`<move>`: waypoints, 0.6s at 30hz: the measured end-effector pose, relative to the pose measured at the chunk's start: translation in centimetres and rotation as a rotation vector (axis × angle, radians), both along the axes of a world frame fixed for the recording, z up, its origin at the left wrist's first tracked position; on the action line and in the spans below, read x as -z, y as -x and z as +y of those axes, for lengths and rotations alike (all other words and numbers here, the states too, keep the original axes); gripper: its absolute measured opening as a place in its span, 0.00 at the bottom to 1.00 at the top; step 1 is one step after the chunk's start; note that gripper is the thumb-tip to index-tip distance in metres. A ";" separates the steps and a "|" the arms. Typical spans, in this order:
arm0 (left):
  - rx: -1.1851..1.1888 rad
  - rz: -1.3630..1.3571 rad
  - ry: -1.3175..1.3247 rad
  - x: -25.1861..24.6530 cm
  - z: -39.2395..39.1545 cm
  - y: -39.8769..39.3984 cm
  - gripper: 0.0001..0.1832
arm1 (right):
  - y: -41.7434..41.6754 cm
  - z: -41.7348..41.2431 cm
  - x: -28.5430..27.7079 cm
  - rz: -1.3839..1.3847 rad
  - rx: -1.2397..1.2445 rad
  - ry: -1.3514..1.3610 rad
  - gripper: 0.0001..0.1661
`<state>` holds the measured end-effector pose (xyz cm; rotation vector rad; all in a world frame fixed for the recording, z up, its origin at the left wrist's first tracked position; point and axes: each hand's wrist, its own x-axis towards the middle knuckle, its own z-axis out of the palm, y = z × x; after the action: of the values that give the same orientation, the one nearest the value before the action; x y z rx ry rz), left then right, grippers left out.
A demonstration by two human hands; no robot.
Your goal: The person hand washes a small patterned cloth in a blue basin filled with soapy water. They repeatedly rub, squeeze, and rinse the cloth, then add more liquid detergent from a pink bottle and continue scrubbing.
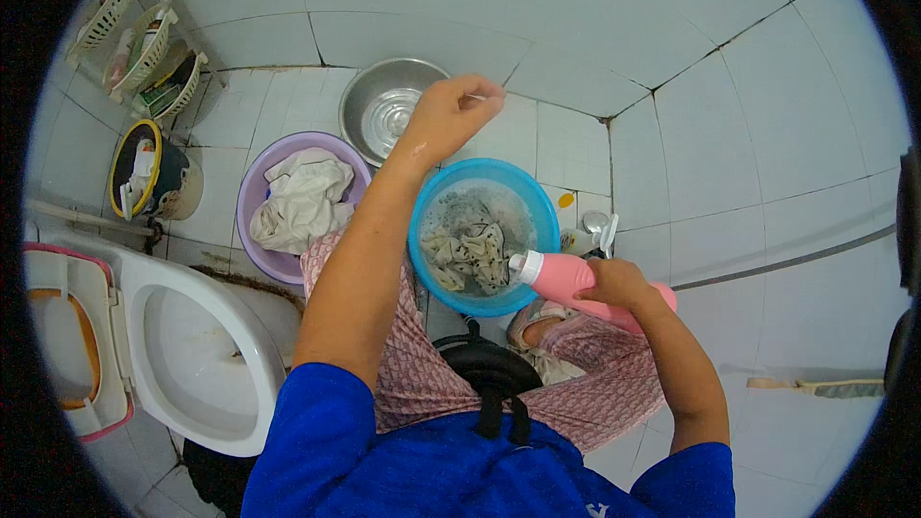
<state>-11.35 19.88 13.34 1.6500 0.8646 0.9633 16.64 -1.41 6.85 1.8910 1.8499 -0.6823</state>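
My right hand (620,283) grips a pink plastic bottle (565,275) with a white neck, tilted with its mouth over the rim of a blue basin (550,219). Inside the basin, wet pale cloth with dark spots (481,248) lies in sudsy water. My left hand (460,111) is raised above the far side of the blue basin, near a metal basin (385,111); its fingers are curled, and whether they pinch anything is not plain. To the left, a purple basin (245,219) holds whitish cloth (306,194).
A white toilet (262,345) stands at the left, with a yellow-rimmed bucket (180,183) beyond it. Plastic wall baskets (147,61) hang at the upper left. A white bottle (575,241) and a round metal item (595,221) are right of the blue basin, near the tiled wall (727,223).
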 end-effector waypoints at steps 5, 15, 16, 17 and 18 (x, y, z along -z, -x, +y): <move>-0.011 -0.018 -0.003 0.2 0.0 -0.1 0.13 | 0.5 0.5 -0.4 -0.010 0.002 0.033 0.32; 0.189 0.159 -0.063 1.8 -1.8 -2.5 0.14 | 0.6 1.0 -0.1 -0.005 -0.008 0.057 0.32; 0.218 0.187 -0.079 2.0 -1.9 -2.6 0.14 | 0.6 0.9 -0.1 0.004 -0.007 0.050 0.32; 0.219 0.192 -0.093 2.2 -1.9 -2.8 0.14 | 0.6 0.9 -0.1 0.013 -0.007 0.042 0.32; 0.219 0.197 -0.107 2.2 -2.0 -2.8 0.14 | 0.6 0.9 -0.1 0.022 -0.007 0.035 0.32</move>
<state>-8.51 17.91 11.17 1.9113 0.7524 0.7139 16.04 -0.51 6.94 1.8620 1.8451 -0.7311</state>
